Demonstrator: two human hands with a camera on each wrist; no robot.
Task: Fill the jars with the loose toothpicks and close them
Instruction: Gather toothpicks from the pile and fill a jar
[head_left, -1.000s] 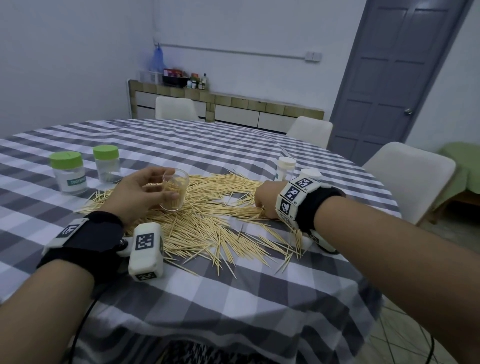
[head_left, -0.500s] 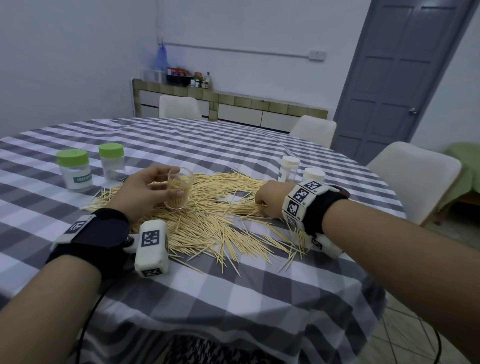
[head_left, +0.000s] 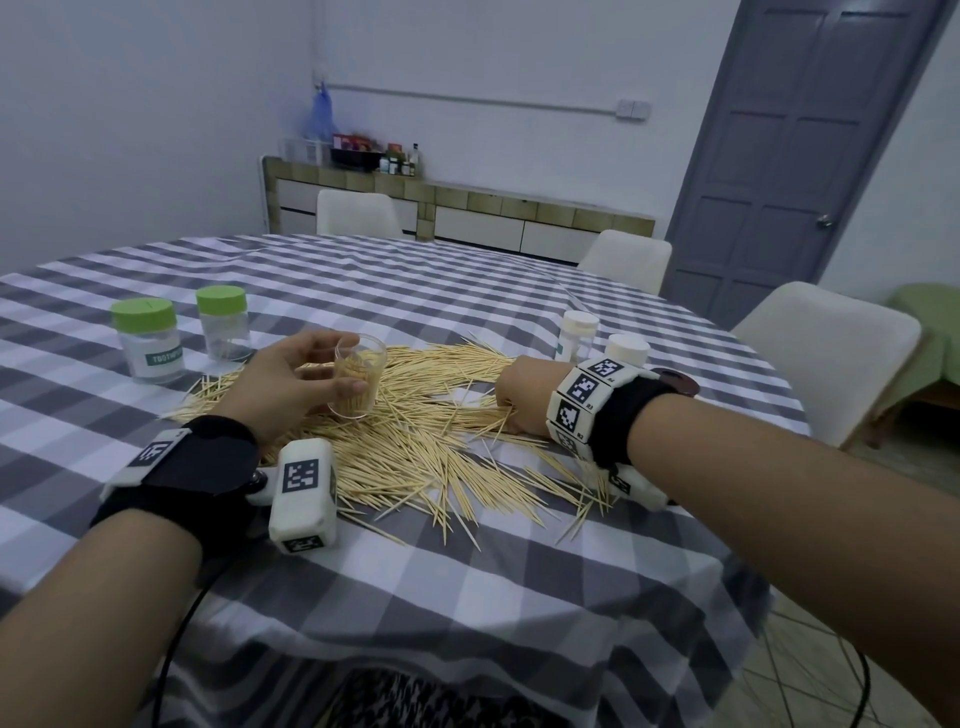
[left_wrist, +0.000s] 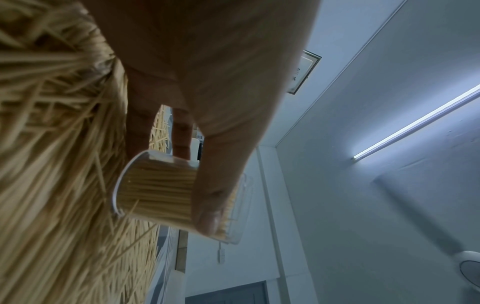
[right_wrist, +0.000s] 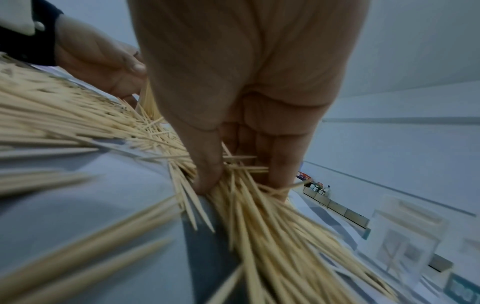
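My left hand (head_left: 280, 382) is gripping the open jar (head_left: 357, 382), upright on the toothpicks (head_left: 415, 447). My right hand (right_wrist: 233, 127) is pinching a bunch, with bare tabletop (head_left: 467, 582) toward the near edge.

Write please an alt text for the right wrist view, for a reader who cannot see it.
The right hand pinches a bunch of loose toothpicks between thumb and fingers, at the edge of a big pile on the checked tablecloth. Behind it, the left hand is partly visible.
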